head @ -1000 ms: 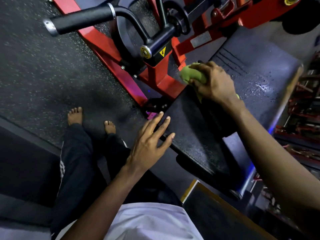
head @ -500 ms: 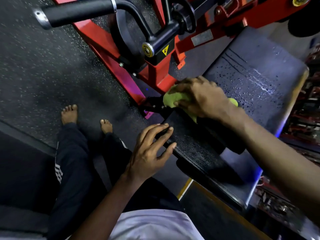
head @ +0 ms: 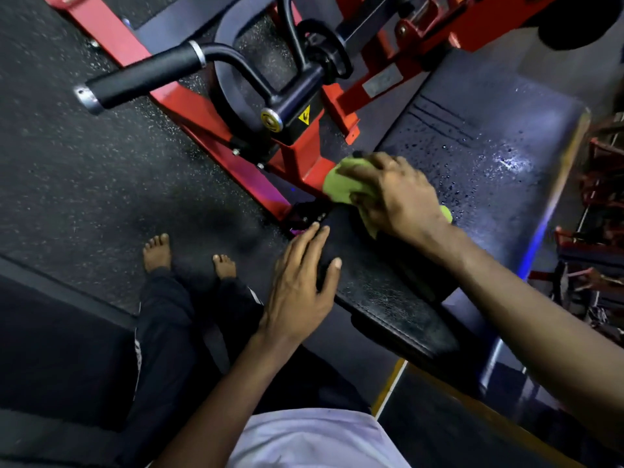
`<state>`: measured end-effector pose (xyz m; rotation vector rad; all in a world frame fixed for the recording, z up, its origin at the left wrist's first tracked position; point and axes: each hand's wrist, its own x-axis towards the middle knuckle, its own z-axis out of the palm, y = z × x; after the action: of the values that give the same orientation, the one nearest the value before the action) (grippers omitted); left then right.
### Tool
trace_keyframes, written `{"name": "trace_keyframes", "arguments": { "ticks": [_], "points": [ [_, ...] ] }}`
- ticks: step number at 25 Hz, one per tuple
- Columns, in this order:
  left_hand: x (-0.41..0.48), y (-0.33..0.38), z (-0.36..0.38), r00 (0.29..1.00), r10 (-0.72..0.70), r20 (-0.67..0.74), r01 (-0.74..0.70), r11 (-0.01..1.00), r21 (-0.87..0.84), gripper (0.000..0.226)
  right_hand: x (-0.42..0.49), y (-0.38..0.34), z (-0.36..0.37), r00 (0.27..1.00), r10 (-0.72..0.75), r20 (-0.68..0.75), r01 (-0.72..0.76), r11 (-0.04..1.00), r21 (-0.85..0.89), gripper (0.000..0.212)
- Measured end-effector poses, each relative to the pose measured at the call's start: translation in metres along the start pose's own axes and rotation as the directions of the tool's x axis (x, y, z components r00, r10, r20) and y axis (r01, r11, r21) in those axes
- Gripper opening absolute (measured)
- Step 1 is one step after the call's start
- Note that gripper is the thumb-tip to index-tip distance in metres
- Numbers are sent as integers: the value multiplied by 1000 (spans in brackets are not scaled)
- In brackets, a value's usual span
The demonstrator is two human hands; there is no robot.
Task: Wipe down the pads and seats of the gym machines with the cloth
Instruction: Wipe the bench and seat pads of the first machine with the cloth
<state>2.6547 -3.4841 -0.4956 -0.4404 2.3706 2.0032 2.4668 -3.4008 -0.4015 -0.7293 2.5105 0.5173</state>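
Cleaning in progress: a person's left hand, fingers straight and spread, rests flat on the left edge of the seat pad, holding nothing. At the seat pad's far end the green cloth sits bunched under the right hand, whose curled fingers grip it. Beyond the seat pad, droplets bead the back pad. Long overlapping strokes under firm, even pressure would likely clear them without streaks.

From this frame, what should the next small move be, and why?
Probably sweep the cloth, held by the right hand at the edge of the pad beside the red frame, outward: droplets cover the far half, while the near part looks wiped.
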Motion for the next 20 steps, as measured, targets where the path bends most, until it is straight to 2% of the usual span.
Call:
{"name": "trace_keyframes", "arguments": {
  "ticks": [3,6,10,13,16,19,20],
  "points": [
    [12,9,8,994,-30,105,21,996,83,64,0,46,-8,976,190,-104,-181,979,89,53],
    [14,8,11,990,-15,141,-8,987,163,72,-18,42,-3,942,300,-150,-269,942,199,56],
    [16,14,4,989,-27,148,-9,972,233,72,-42,-15,19,976,130,-174,-128,991,21,64],
    [19,25,2,977,-63,206,13,972,233,75,-40,4,10,982,115,-152,-113,993,25,63],
    [26,30,5,963,-75,259,7,966,257,75,-45,64,-8,957,245,-153,-240,970,49,64],
    [26,34,11,951,-111,287,10,943,334,86,-54,103,-18,875,447,-184,-412,889,200,62],
    [25,35,12,954,-112,279,6,935,354,89,-54,99,-18,865,469,-180,-428,876,222,63]
  ]
}}
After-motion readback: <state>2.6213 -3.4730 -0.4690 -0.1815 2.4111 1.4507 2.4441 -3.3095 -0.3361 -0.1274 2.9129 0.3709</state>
